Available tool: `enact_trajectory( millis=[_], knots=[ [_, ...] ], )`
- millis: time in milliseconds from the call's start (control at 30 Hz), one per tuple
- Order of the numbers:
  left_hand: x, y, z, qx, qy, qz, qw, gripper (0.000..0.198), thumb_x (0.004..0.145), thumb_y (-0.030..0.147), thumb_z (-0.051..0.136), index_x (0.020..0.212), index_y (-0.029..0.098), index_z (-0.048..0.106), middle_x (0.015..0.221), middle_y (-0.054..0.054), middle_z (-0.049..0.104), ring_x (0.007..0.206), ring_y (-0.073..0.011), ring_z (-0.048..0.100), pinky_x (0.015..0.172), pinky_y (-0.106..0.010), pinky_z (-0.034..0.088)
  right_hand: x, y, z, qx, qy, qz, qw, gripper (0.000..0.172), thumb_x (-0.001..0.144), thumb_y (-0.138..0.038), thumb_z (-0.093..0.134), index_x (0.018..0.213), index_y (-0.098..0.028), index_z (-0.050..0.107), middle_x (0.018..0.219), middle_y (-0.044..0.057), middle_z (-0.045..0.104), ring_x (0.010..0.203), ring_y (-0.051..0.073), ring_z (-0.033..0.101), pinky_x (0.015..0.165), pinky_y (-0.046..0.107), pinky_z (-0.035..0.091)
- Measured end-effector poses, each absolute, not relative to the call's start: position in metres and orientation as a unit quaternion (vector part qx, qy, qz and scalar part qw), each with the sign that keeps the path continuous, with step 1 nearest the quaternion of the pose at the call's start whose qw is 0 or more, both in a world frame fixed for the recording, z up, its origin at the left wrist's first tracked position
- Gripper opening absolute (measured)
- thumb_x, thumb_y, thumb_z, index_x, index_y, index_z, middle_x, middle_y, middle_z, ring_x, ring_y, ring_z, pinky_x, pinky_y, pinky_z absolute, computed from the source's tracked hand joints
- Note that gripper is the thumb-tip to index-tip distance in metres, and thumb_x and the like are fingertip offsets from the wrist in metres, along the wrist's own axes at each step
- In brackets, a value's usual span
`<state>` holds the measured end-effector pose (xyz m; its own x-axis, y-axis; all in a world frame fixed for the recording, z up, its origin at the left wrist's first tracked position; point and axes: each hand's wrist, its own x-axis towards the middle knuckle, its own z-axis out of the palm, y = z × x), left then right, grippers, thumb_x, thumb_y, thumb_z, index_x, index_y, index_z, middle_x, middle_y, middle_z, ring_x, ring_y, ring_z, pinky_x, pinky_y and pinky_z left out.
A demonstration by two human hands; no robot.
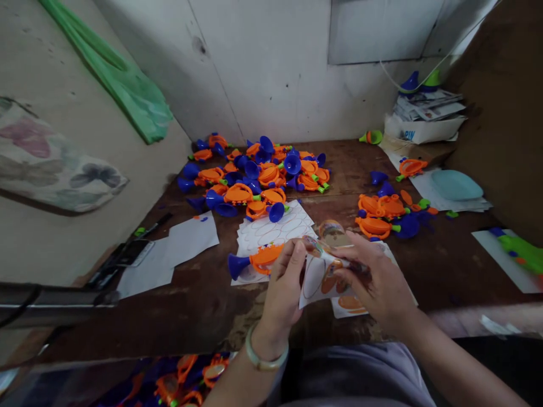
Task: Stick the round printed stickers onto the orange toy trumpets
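Observation:
A curled sticker sheet (314, 277) with oval orange and brown pictures is held up between my hands over the front of the table. My left hand (282, 288), with a pale bangle at its wrist, pinches the sheet's left edge between thumb and fingers. Closed on the folded right part of the sheet is my right hand (382, 280); its fingertips are slightly blurred. Just beyond my left hand, a toy trumpet (265, 260), orange with a blue bell, lies on a stack of sheets (278, 226) printed with oval outlines. Another sticker sheet (350, 305) lies under my hands.
Many toy trumpets (267, 172) are heaped at the back, with a smaller group (382, 212) to the right. Blank papers (193, 240) and a dark phone-like object (134, 253) lie left. A light-blue dish (456, 185) and a paper-filled box (424, 127) stand right. More toys (186, 379) sit below the table edge.

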<state>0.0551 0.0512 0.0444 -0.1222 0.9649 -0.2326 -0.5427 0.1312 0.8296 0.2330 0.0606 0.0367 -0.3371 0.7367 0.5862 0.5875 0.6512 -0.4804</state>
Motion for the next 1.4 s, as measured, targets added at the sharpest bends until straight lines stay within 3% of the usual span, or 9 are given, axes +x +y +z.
enact_trajectory(
  millis=[233, 567, 700, 767, 833, 933, 1133, 1300, 1400],
  knots=[
    [0.063, 0.054, 0.038, 0.292, 0.421, 0.56, 0.651, 0.06, 0.069, 0.053, 0.101, 0.099, 0.023, 0.06, 0.067, 0.008, 0.063, 0.058, -0.0085, 0.055, 0.057, -0.018, 0.046, 0.237, 0.064, 0.032, -0.403, -0.811, -0.061, 0.421, 0.024, 0.103, -0.015, 0.065, 0.12, -0.029, 0.073, 0.093, 0.001, 0.086, 0.083, 0.022, 0.081, 0.079, 0.036, 0.066],
    [0.084, 0.115, 0.007, 0.542, 0.544, 0.435, 0.47, 0.022, 0.101, 0.039, 0.058, 0.116, 0.023, 0.055, 0.077, 0.005, 0.059, 0.062, -0.0139, 0.057, 0.058, -0.023, 0.047, 0.247, 0.047, 0.009, -0.302, -0.851, -0.044, 0.427, 0.044, 0.094, -0.003, 0.07, 0.122, -0.036, 0.069, 0.087, -0.006, 0.081, 0.084, 0.02, 0.077, 0.095, 0.042, 0.062],
    [0.056, 0.125, -0.001, 0.613, 0.611, 0.346, 0.363, 0.04, 0.093, 0.023, 0.072, 0.131, 0.02, 0.061, 0.102, -0.008, 0.077, 0.097, -0.0263, 0.073, 0.09, -0.04, 0.058, 0.236, 0.029, 0.015, -0.287, -0.855, 0.091, 0.422, 0.028, 0.095, -0.005, 0.061, 0.104, -0.03, 0.069, 0.078, -0.004, 0.076, 0.074, 0.019, 0.073, 0.087, 0.041, 0.063],
    [0.027, 0.112, 0.0, 0.631, 0.653, 0.305, 0.288, 0.05, 0.092, 0.022, 0.074, 0.14, 0.019, 0.06, 0.13, -0.017, 0.075, 0.128, -0.0344, 0.066, 0.112, -0.053, 0.051, 0.235, 0.03, 0.017, -0.345, -0.814, 0.148, 0.444, 0.02, 0.098, -0.012, 0.062, 0.096, -0.03, 0.069, 0.078, -0.001, 0.074, 0.072, 0.02, 0.073, 0.08, 0.04, 0.063],
    [-0.007, 0.094, 0.001, 0.643, 0.685, 0.252, 0.231, 0.062, 0.082, 0.019, 0.084, 0.14, 0.02, 0.062, 0.139, -0.02, 0.071, 0.139, -0.0418, 0.06, 0.119, -0.063, 0.044, 0.236, 0.034, 0.015, -0.393, -0.756, 0.198, 0.485, 0.02, 0.101, -0.016, 0.063, 0.11, -0.032, 0.071, 0.081, -0.001, 0.074, 0.077, 0.021, 0.075, 0.082, 0.041, 0.064],
    [-0.045, 0.073, -0.003, 0.651, 0.716, 0.183, 0.175, 0.069, 0.068, 0.006, 0.086, 0.133, 0.019, 0.068, 0.132, -0.02, 0.073, 0.122, -0.0464, 0.071, 0.111, -0.07, 0.048, 0.235, 0.041, 0.006, -0.444, -0.664, 0.271, 0.537, 0.051, 0.105, -0.022, 0.066, 0.151, -0.037, 0.052, 0.105, 0.001, 0.078, 0.102, 0.024, 0.078, 0.096, 0.045, 0.063],
    [-0.027, 0.045, 0.002, 0.714, 0.66, 0.223, 0.068, 0.045, 0.087, 0.017, 0.076, 0.132, 0.019, 0.069, 0.125, -0.015, 0.072, 0.11, -0.0322, 0.076, 0.097, -0.047, 0.063, 0.193, 0.047, -0.002, -0.438, -0.574, 0.401, 0.564, 0.084, 0.103, -0.036, 0.071, 0.17, -0.045, 0.021, 0.164, 0.009, 0.054, 0.15, 0.026, 0.055, 0.116, 0.052, 0.055],
    [0.024, 0.006, 0.014, 0.744, 0.507, 0.414, -0.133, 0.05, 0.091, 0.013, 0.076, 0.139, 0.024, 0.07, 0.125, -0.013, 0.073, 0.124, -0.0316, 0.069, 0.111, -0.048, 0.058, 0.173, 0.068, 0.005, -0.4, -0.543, 0.409, 0.615, 0.076, 0.104, -0.031, 0.068, 0.166, -0.045, 0.025, 0.155, 0.01, 0.057, 0.109, 0.018, 0.076, 0.094, 0.038, 0.068],
    [0.03, -0.008, -0.001, 0.764, 0.403, 0.497, -0.079, 0.056, 0.088, 0.017, 0.083, 0.14, 0.035, 0.073, 0.122, -0.008, 0.078, 0.12, -0.029, 0.072, 0.113, -0.043, 0.057, 0.184, 0.083, 0.009, -0.417, -0.515, 0.373, 0.65, 0.079, 0.102, -0.028, 0.07, 0.165, -0.047, 0.025, 0.155, 0.008, 0.055, 0.098, 0.014, 0.078, 0.09, 0.035, 0.069]
  ],
)
